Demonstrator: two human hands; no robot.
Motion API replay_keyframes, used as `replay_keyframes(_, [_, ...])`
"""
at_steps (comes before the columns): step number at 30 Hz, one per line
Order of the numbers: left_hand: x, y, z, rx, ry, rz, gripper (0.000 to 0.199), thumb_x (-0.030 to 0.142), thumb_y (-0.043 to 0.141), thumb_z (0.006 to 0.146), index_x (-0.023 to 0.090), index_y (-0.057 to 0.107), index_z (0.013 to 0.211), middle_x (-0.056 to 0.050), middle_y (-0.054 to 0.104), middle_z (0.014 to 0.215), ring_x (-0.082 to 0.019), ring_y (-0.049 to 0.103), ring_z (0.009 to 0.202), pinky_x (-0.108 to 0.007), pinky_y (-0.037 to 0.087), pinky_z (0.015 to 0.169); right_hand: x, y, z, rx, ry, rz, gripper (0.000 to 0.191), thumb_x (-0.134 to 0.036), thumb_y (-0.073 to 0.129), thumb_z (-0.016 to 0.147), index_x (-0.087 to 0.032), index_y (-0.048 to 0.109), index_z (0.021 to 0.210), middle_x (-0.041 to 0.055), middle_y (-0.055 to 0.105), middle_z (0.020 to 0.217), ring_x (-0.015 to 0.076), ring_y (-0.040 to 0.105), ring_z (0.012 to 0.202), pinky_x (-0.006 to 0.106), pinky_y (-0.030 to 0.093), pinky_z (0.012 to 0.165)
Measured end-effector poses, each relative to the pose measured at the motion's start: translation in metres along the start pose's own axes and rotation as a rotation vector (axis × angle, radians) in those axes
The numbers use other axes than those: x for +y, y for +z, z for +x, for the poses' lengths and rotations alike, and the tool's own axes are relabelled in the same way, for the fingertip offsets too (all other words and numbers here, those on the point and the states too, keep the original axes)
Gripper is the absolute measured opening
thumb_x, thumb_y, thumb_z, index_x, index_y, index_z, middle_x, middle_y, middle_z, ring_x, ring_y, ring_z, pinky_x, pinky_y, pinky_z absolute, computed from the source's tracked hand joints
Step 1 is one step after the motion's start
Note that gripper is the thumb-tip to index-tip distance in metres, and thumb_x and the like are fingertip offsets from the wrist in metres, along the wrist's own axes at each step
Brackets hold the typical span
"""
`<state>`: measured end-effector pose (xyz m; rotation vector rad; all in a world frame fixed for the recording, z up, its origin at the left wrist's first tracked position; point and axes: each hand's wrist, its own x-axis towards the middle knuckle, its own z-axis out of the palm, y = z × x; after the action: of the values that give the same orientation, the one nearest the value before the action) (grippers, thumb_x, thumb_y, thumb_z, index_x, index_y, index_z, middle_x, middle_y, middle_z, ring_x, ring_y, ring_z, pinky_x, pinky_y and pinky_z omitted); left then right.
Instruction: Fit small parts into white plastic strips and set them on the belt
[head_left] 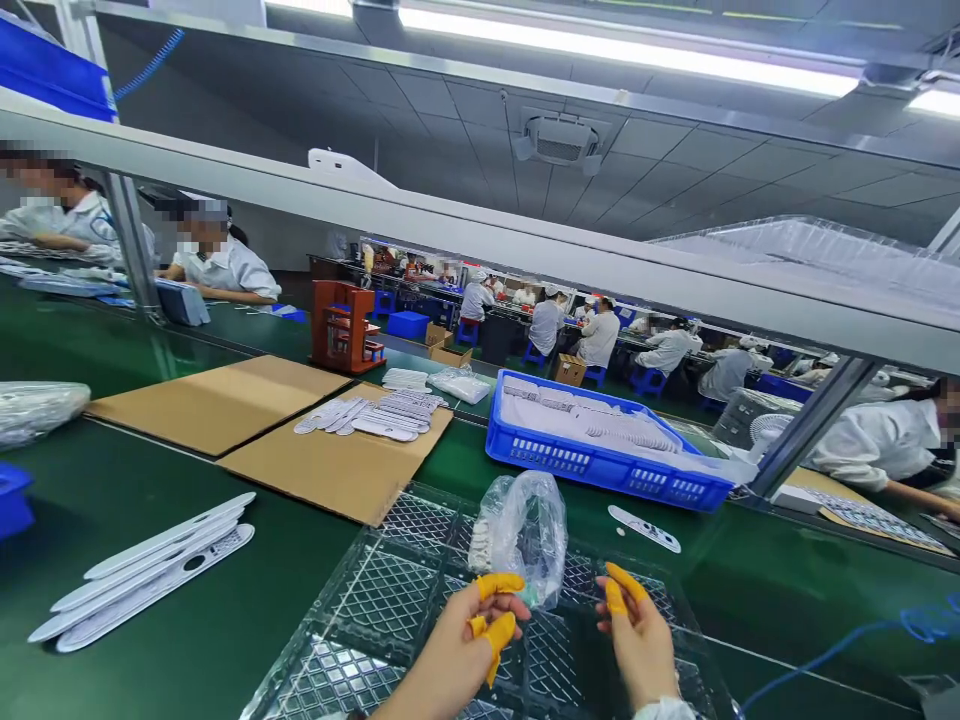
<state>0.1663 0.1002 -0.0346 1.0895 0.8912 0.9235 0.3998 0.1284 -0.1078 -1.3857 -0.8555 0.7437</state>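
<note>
My left hand (480,635) has yellow finger covers on thumb and index finger; these are apart, with nothing visible between them. Its fingertips are close beside a clear plastic bag (541,525) with small white parts (481,545) along its left side. Whether they touch the bag I cannot tell. To the right, my right hand (637,625) wears the same covers, its fingers loosely bent and slightly apart, holding nothing I can make out. Both hands are over a clear plastic tray (390,580) with crosshatched compartments.
Beyond the tray stands a blue crate (600,470) of white parts. A white strip-shaped panel (645,528) lies on the green table. Long white shells (157,570) lie left; flat white pieces (390,412) rest on cardboard (330,475). A slanted metal post (814,425) rises at right. Co-workers sit beyond.
</note>
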Motion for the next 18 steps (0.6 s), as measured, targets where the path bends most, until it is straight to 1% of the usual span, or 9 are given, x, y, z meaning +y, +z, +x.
replay_keyframes(3, [0.013,-0.006,-0.006,0.070,-0.018,0.054,0.038,0.012,0.047,0.071,0.011,0.047,0.109,-0.010,0.058,0.101,-0.015,0.057,0.083,-0.031,0.043,0.081,-0.005,0.009,-0.007,-0.084,-0.067,-0.118,0.062,-0.058,0.057,0.066,-0.015,0.053,0.111,0.0106,0.066,0.098,0.0187,0.060,0.063,0.029,0.051,0.056])
replay_keyframes(5, [0.026,-0.020,-0.012,0.107,-0.047,0.113,0.040,0.009,0.045,0.068,0.011,0.047,0.108,-0.009,0.059,0.099,-0.015,0.058,0.081,-0.028,0.044,0.073,-0.013,0.020,-0.007,-0.187,-0.110,-0.236,0.056,-0.054,0.052,0.069,-0.013,0.055,0.107,0.0115,0.067,0.095,0.0206,0.061,0.065,0.030,0.051,0.058])
replay_keyframes(8, [0.043,-0.055,-0.024,0.163,-0.026,0.238,0.038,0.015,0.044,0.071,0.012,0.048,0.109,-0.009,0.059,0.102,-0.015,0.058,0.081,-0.023,0.042,0.060,-0.033,0.049,-0.001,-0.433,-0.266,-0.568,0.043,-0.040,0.038,0.080,-0.014,0.057,0.109,0.0108,0.066,0.099,0.0216,0.063,0.074,0.029,0.051,0.062])
replay_keyframes(10, [0.047,-0.085,-0.034,0.243,0.008,0.383,0.038,0.022,0.042,0.075,0.013,0.048,0.112,-0.010,0.059,0.107,-0.015,0.059,0.082,-0.021,0.043,0.056,-0.044,0.072,0.003,-0.527,-0.377,-0.760,0.039,-0.027,0.032,0.081,-0.015,0.058,0.108,0.0109,0.065,0.103,0.0223,0.063,0.084,0.030,0.049,0.071])
replay_keyframes(11, [0.047,-0.101,-0.041,0.294,0.013,0.496,0.038,0.023,0.039,0.077,0.014,0.048,0.113,-0.010,0.059,0.109,-0.015,0.060,0.085,-0.022,0.044,0.059,-0.047,0.083,0.004,-0.553,-0.411,-0.815,0.038,-0.023,0.032,0.081,-0.016,0.060,0.105,0.0114,0.065,0.102,0.0235,0.062,0.088,0.031,0.047,0.076])
replay_keyframes(13, [0.043,-0.131,-0.058,0.399,-0.001,0.748,0.037,0.018,0.035,0.077,0.015,0.050,0.111,-0.009,0.061,0.109,-0.015,0.060,0.093,-0.023,0.047,0.070,-0.048,0.101,0.006,-0.581,-0.446,-0.867,0.035,-0.017,0.034,0.078,-0.016,0.063,0.097,0.0126,0.066,0.096,0.0267,0.060,0.093,0.035,0.043,0.082])
replay_keyframes(15, [0.037,-0.159,-0.077,0.506,-0.043,0.941,0.038,0.010,0.035,0.073,0.013,0.055,0.105,-0.009,0.062,0.106,-0.016,0.058,0.098,-0.026,0.046,0.081,-0.041,0.113,0.006,-0.599,-0.464,-0.934,0.031,-0.014,0.038,0.075,-0.017,0.065,0.090,0.0143,0.065,0.093,0.0296,0.061,0.091,0.037,0.043,0.079])
replay_keyframes(18, [0.030,-0.197,-0.105,0.680,-0.104,1.108,0.040,0.005,0.037,0.068,0.010,0.056,0.102,-0.012,0.060,0.106,-0.021,0.055,0.102,-0.032,0.042,0.088,-0.027,0.121,0.006,-0.611,-0.480,-1.025,0.028,-0.010,0.042,0.070,-0.016,0.065,0.085,0.0177,0.061,0.100,0.0309,0.062,0.087,0.038,0.042,0.075])
